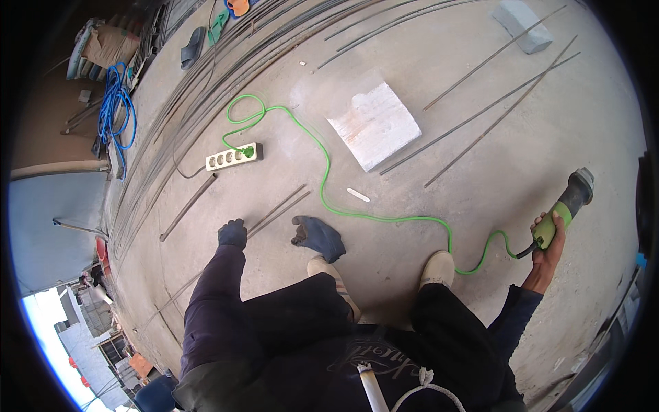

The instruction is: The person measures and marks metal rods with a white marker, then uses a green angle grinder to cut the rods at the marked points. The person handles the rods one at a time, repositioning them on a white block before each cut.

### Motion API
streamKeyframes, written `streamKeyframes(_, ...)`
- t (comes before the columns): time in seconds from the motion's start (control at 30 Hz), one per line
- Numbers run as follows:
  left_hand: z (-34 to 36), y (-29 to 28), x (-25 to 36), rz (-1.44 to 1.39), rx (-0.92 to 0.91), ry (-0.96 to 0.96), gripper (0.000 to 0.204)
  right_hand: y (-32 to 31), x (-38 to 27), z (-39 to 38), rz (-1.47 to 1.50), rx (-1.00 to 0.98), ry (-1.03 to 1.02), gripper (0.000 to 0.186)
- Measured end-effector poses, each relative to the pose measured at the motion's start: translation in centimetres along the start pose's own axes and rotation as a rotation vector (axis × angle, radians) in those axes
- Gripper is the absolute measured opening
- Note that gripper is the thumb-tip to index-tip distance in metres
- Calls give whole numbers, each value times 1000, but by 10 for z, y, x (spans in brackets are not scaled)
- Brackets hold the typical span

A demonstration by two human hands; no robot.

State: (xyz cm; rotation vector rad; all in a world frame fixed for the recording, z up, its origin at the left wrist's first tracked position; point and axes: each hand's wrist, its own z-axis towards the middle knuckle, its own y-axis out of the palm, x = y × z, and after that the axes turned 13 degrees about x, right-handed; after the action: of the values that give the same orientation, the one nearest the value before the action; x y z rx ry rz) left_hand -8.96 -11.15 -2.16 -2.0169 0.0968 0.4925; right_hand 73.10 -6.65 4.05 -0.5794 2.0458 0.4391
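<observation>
My right hand point(550, 248), bare, grips a green and black angle grinder point(568, 202) out to the right, its head tilted up and away from me. From the grinder's black tail a bright green cord point(396, 220) winds over the floor to a white power strip point(234, 157). On the left, my left hand point(232, 234) wears a dark glove with its fingers curled. It is closed over two thin metal rods point(280, 209), which come out on both sides of the hand and arm. Between my feet and the rods lies a loose dark glove point(318, 238).
A white block point(377, 127) stands ahead, with several thin rods point(480, 123) to its right and a second pale block point(523, 26) farther off. Long bundled rods point(226, 69) curve along the left. A short pipe point(187, 207) and a white stick point(357, 195) lie on the concrete floor.
</observation>
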Motion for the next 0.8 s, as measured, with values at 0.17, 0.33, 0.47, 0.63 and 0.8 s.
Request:
streamKeyframes(0.17, 71, -83, 69, -520, 418, 63, 42, 22, -1, -12, -20, 13, -9, 33)
streamKeyframes(0.33, 92, -270, 287, -856, 504, 542, 41, 16, -3, -11, -14, -13, -1, 35)
streamKeyframes(0.47, 113, -337, 449, -933, 606, 699, 48, 11, -11, -18, -8, 25, -6, 36)
streamKeyframes(0.63, 213, -305, 563, -999, 524, 457, 52, 21, -16, -13, 39, 79, 9, 32)
streamKeyframes(0.8, 150, -312, 590, -1300, 418, 470, 44, -8, -14, -8, 13, 153, -10, 33)
